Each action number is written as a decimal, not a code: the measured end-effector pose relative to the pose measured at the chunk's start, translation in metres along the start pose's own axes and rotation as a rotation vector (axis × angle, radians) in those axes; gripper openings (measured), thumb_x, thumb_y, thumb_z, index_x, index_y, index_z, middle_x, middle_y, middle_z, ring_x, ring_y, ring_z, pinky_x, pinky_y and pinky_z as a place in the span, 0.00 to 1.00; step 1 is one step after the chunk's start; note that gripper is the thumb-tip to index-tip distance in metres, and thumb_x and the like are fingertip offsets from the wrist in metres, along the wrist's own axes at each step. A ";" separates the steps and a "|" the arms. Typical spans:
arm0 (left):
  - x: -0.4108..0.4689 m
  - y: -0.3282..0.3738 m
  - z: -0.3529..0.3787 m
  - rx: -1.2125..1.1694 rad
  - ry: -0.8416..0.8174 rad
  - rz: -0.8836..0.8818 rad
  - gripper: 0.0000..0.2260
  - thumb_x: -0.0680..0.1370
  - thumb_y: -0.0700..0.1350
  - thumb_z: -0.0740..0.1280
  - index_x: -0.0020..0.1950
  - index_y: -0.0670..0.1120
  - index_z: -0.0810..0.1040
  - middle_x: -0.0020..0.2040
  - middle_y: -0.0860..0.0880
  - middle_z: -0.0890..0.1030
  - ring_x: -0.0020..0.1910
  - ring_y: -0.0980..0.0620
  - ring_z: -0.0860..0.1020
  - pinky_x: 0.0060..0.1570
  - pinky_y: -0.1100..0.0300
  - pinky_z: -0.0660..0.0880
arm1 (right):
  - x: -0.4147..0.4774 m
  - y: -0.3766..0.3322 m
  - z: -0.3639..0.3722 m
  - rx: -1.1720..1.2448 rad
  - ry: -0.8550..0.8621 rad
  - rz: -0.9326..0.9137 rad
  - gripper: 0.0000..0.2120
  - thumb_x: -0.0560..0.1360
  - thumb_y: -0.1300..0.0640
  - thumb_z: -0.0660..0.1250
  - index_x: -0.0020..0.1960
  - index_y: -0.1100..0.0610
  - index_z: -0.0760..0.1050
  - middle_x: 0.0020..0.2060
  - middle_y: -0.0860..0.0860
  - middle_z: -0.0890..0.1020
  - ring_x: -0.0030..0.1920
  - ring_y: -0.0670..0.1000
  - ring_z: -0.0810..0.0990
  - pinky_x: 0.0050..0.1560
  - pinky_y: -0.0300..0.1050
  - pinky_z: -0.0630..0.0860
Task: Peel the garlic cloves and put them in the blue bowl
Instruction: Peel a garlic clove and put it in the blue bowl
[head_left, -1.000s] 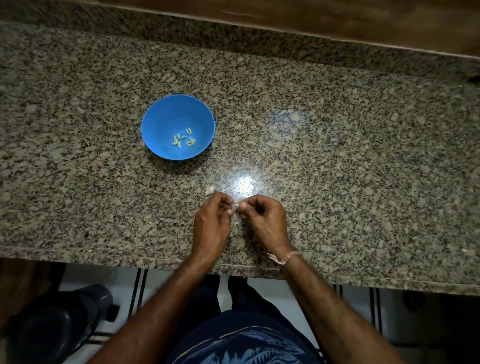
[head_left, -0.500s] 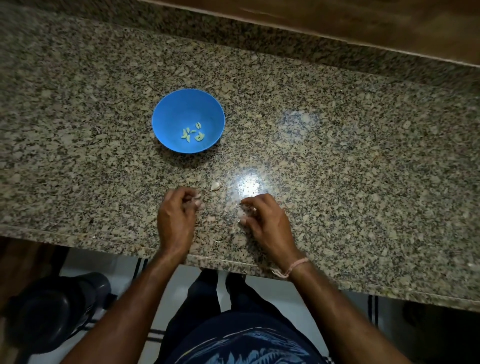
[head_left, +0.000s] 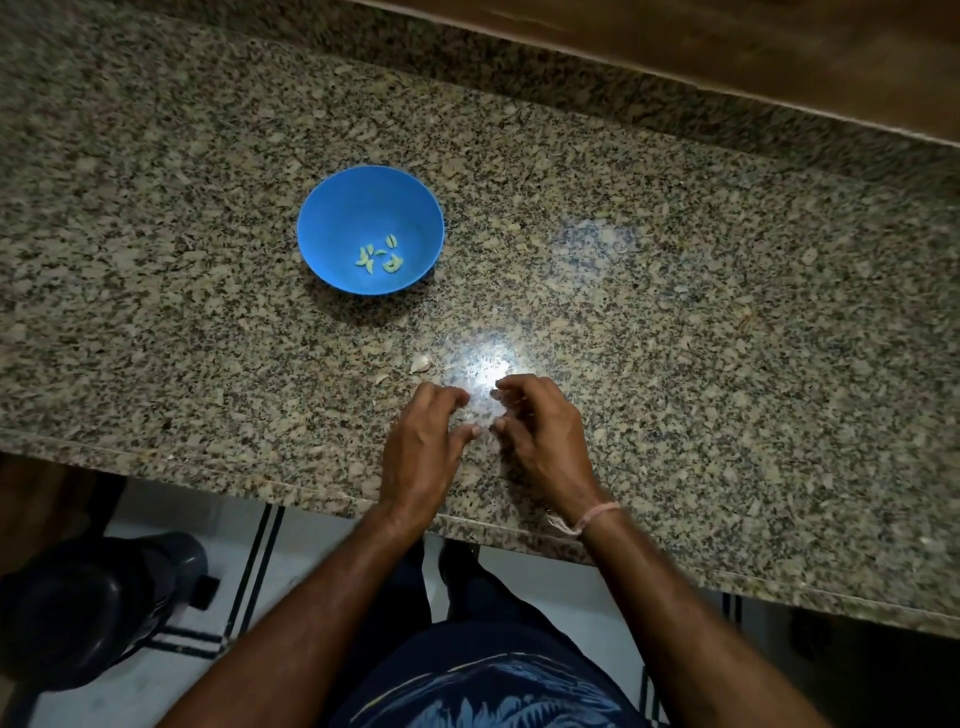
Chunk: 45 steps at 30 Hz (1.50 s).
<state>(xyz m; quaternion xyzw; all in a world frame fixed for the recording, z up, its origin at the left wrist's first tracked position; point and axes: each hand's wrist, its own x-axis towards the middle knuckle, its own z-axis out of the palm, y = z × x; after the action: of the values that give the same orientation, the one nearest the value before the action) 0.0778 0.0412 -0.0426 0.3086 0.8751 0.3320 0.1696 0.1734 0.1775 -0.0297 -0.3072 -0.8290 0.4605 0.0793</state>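
Left hand (head_left: 420, 441) and right hand (head_left: 545, 436) curled near blue bowl (head_left: 363, 208), grasp indiscernible.

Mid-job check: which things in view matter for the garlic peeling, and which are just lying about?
For the job: blue bowl; peeled cloves inside it; pale garlic piece on the counter; left hand; right hand.
Lying about: dark container on the floor; pink wrist thread.
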 end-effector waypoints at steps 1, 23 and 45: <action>0.001 0.000 0.000 -0.001 0.019 0.002 0.10 0.79 0.46 0.74 0.58 0.48 0.79 0.52 0.53 0.76 0.45 0.55 0.77 0.39 0.60 0.76 | -0.003 0.004 -0.001 -0.001 -0.002 0.003 0.17 0.78 0.69 0.71 0.64 0.56 0.77 0.56 0.47 0.78 0.54 0.39 0.78 0.54 0.26 0.74; -0.018 -0.010 -0.017 -0.173 0.234 -0.330 0.05 0.78 0.47 0.75 0.46 0.51 0.80 0.43 0.58 0.78 0.40 0.64 0.75 0.36 0.68 0.69 | 0.017 0.012 0.016 -0.584 -0.336 -0.372 0.31 0.87 0.41 0.49 0.85 0.53 0.48 0.84 0.51 0.48 0.84 0.51 0.43 0.83 0.58 0.47; -0.029 -0.017 -0.020 -0.202 0.213 -0.366 0.06 0.79 0.49 0.74 0.45 0.52 0.79 0.42 0.56 0.79 0.40 0.56 0.78 0.38 0.56 0.78 | 0.007 -0.002 0.036 -0.619 -0.315 -0.510 0.25 0.85 0.50 0.55 0.81 0.57 0.62 0.79 0.55 0.66 0.79 0.56 0.63 0.79 0.55 0.64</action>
<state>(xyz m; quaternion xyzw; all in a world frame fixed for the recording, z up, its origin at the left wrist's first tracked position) 0.0821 0.0027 -0.0373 0.0895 0.8916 0.4125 0.1638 0.1519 0.1551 -0.0493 -0.0277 -0.9795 0.1968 -0.0329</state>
